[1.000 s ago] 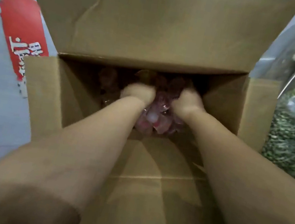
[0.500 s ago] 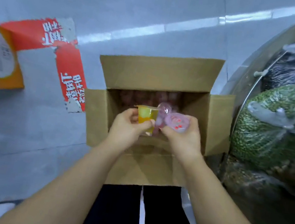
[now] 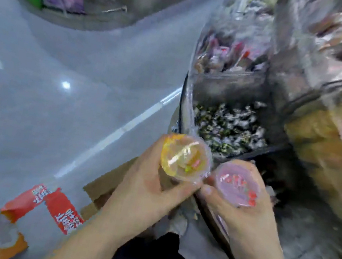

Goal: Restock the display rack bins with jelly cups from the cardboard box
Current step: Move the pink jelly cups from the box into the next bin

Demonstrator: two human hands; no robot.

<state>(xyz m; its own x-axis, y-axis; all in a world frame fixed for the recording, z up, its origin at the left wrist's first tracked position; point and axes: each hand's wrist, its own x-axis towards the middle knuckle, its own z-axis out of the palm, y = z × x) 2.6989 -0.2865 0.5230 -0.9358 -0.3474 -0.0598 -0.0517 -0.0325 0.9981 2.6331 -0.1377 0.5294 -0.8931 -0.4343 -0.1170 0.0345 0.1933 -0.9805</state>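
Nearest the camera, low in the frame, your left hand (image 3: 151, 185) gripped a yellow jelly cup (image 3: 185, 158), fingers and thumb curled round its wall with the sealed lid facing up. Just beside it, your right hand (image 3: 240, 210) held a pink jelly cup (image 3: 237, 184) the same way, the two cups close together at the lower centre and the thumbs nearly meeting between them. Under your left hand and wrist, a flap of the cardboard box (image 3: 107, 184) showed; its inside was hidden. A torn red and white sticker (image 3: 60, 208) lay on the grey floor (image 3: 54, 109) at lower left.

Beyond the cups, in the centre right, sat a clear display bin (image 3: 185, 113) holding green and white wrapped sweets (image 3: 229, 128). Above it another bin held red and pink packets (image 3: 229, 55), and yellow goods (image 3: 328, 138) filled the right edge. All of this was blurred.

You appeared to be in the carrying step, cups out of the box and on their way to the rack. No jelly cup bin was plainly visible, so the next move called for finding the right bin, bringing both cups over its opening and letting go without spilling them into a neighbouring one.
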